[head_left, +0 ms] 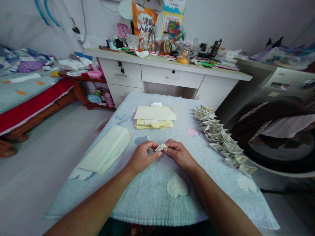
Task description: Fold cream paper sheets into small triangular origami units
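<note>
Between my two hands, over the middle of the cloth-covered table, is a small folded paper piece. My left hand pinches its left end between thumb and fingers. At its right end, my right hand pinches it in the same way. Beyond my hands lies a stack of cream and yellow paper sheets. To the left rests a pile of pale green paper. Along the right side, several pointed folded paper pieces stand in overlapping rows.
Behind the table is a white desk crowded with jars, an orange bag and a pink clock. A front-loading washing machine stands close on the right, with dark cloth at its door. A bed is at the left.
</note>
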A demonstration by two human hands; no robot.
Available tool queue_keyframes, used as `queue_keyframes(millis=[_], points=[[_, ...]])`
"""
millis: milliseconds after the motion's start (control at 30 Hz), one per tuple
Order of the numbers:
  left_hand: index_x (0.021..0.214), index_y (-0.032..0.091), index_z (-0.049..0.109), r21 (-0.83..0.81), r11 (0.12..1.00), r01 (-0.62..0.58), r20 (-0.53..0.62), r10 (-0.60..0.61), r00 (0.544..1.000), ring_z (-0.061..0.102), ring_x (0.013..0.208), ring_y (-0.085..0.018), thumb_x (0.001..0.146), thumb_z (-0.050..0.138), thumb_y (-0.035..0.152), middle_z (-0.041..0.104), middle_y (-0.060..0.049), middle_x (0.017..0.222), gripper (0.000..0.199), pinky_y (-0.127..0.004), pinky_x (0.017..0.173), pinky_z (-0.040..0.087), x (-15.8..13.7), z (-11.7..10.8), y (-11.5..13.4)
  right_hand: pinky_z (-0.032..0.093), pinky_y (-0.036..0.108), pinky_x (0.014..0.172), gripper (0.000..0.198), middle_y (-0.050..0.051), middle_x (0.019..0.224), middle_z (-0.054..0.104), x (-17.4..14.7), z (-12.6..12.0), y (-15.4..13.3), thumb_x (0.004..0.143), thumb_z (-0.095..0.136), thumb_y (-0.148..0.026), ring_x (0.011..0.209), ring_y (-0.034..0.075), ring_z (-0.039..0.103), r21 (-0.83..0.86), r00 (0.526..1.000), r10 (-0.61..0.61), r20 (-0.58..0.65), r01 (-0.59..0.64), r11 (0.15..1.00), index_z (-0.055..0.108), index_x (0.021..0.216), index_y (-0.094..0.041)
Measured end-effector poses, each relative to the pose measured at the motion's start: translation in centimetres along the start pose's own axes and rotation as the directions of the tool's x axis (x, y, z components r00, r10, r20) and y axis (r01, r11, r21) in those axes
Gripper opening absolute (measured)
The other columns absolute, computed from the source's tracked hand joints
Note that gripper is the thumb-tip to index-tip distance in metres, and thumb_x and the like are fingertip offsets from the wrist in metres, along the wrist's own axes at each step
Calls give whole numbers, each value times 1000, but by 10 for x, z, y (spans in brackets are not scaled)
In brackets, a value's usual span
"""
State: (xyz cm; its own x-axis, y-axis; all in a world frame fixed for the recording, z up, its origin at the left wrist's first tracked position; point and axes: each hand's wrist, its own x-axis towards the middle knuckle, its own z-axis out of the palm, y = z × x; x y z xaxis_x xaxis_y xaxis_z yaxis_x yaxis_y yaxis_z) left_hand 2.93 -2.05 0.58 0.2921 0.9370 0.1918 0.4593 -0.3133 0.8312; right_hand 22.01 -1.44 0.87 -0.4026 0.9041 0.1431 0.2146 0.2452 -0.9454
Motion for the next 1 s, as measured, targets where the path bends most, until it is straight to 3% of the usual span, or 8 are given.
queue_keyframes(millis=[267,500,733,1000], points=[[74,18,61,44,999,-31,-33,33,999,58,75,-16,81,59,35,63,0,73,19,-27,72,44,-1,-2,0,37,27,75,35,0,71,53,0,3,-2,88,54,-48,75,14,50,-59,1000,-13,12,14,998,64,72,-18],[80,18,62,-4,998,-61,20,61,998,58,79,-17,79,62,36,63,-1,77,18,-28,75,45,-2,-6,4,36,27,74,30,0,69,50,-1,1,-3,87,55,-41,73,15,47,1,999,36,16,-36,999,65,71,-18],[80,17,64,26,996,-90,-21,90,996,58,78,-16,84,57,32,63,-1,78,17,-27,76,44,-4,-5,2,34,26,68,32,-1,67,47,-1,3,-2,85,56,-42,70,14,45,46,998,61,12,-61,997,62,67,-17],[72,17,60,-24,998,-50,-40,50,998,56,75,-16,85,54,35,60,0,72,23,-27,72,44,-2,-6,3,35,27,72,41,-1,67,50,-1,2,-6,88,52,-50,72,14,47,-65,999,11,53,-7,998,59,64,-17]])
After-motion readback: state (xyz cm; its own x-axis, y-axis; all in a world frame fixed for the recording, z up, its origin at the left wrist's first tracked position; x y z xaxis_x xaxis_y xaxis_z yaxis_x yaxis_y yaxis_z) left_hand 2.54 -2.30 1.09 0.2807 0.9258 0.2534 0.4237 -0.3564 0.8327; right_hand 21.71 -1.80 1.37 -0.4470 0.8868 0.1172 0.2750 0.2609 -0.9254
